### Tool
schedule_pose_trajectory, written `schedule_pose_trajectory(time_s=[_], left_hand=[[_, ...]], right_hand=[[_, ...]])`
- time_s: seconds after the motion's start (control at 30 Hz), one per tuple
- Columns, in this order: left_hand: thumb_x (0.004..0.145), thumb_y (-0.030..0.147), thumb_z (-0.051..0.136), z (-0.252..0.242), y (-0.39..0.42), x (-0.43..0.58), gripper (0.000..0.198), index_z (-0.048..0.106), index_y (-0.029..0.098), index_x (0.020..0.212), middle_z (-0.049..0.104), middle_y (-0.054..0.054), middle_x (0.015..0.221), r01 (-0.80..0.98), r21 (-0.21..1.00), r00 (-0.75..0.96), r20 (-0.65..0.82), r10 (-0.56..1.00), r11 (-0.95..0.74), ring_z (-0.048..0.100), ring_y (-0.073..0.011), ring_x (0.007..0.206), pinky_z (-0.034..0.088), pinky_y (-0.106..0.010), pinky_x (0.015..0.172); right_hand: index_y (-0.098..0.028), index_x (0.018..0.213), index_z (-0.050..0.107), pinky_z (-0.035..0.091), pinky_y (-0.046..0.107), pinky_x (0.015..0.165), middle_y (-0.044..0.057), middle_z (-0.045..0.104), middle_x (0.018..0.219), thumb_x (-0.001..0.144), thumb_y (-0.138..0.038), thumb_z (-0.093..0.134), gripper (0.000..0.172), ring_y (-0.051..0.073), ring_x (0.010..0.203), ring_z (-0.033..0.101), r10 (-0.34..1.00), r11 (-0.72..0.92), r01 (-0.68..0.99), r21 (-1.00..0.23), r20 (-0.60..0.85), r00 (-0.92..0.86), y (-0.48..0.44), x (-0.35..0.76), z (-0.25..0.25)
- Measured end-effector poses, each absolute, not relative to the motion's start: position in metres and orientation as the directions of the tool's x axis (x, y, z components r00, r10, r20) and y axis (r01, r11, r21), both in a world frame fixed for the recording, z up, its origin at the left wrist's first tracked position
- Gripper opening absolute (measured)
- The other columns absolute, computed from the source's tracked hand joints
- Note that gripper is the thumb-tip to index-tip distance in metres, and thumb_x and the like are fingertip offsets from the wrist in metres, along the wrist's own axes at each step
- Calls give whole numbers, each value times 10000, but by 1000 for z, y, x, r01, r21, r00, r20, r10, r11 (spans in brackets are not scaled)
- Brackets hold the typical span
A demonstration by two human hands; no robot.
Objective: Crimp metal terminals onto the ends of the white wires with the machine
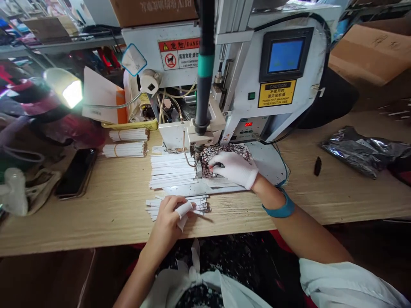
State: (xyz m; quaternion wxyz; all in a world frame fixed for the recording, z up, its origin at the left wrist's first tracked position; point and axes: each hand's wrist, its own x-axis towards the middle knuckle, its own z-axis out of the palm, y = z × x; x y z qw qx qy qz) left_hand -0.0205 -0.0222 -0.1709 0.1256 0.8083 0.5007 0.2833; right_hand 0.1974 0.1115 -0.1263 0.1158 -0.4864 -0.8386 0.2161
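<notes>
My left hand (pixel 171 214), with a white wrap on one finger, rests over a pile of thin white strips (pixel 154 204) near the table's front edge. Its fingers are bent onto the strips. My right hand (pixel 234 168), in a white glove, lies on black, white and reddish patterned pieces (pixel 239 149) beside the machine's head. Its thumb and forefinger curve toward each other at the pieces; whether anything is between them is too small to tell. More white strips (pixel 171 171) lie in a row left of the machine's nozzle (pixel 198 156).
The white machine (pixel 173 134) stands at the back with a blue screen (pixel 285 55). Banded strip bundles (pixel 125 149), a phone (pixel 77 173) and a lit lamp (pixel 72 93) are on the left. A silver plastic bag (pixel 362 149) lies at right.
</notes>
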Motion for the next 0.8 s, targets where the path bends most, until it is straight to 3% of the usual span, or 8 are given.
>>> schedule_pose_trajectory(time_s=[0.13,0.2,0.3,0.43,0.53,0.67,0.8], left_hand=[[881,146,498,-165,-15,-30,276,627,239,1107,607,-72,983,711,404,488,307,817,-576,517,-189,886,454,-321,755],[860,233,564,-158,-10,-33,295,609,236,1151,617,-82,1007,677,371,576,269,772,-635,520,-201,888,449,-329,756],[813,306,626,-142,5,-34,354,605,222,1156,630,-88,1014,656,383,624,209,753,-650,531,-214,888,442,-338,763],[856,146,457,-129,43,-33,228,676,183,908,643,-69,884,770,389,456,218,863,-505,553,-186,828,454,-302,745],[821,194,490,-127,71,-30,194,678,164,859,635,-70,859,827,368,391,166,905,-425,570,-192,811,473,-303,742],[780,182,481,-126,87,-25,193,668,135,767,639,-95,830,863,332,397,23,918,-381,586,-212,775,484,-319,728],[762,151,449,-120,86,-24,215,662,130,779,656,-95,801,873,363,354,-10,935,-326,593,-208,733,480,-306,691]], right_hand=[[-181,852,717,414,331,776,74,693,941,788,-208,602,134,243,904,600,867,434,778,-455,-25,-498,110,192,-127],[-183,845,714,414,333,783,76,694,934,789,-205,598,130,245,906,599,864,441,779,-445,-25,-503,109,190,-127],[-182,826,700,415,317,767,72,694,926,790,-189,584,122,234,891,605,872,431,765,-478,1,-490,109,192,-125],[-173,813,674,407,278,679,52,695,824,809,-214,559,122,205,797,624,900,369,734,-570,25,-434,111,198,-119],[-176,805,667,387,266,617,32,679,733,815,-245,543,141,189,720,619,914,343,724,-599,36,-403,112,201,-117],[-184,807,673,385,259,627,25,694,783,792,-255,570,127,176,736,613,929,313,736,-601,30,-370,115,201,-119],[-177,811,674,400,264,659,26,702,820,779,-245,582,119,170,755,614,938,266,710,-653,6,-346,118,201,-122]])
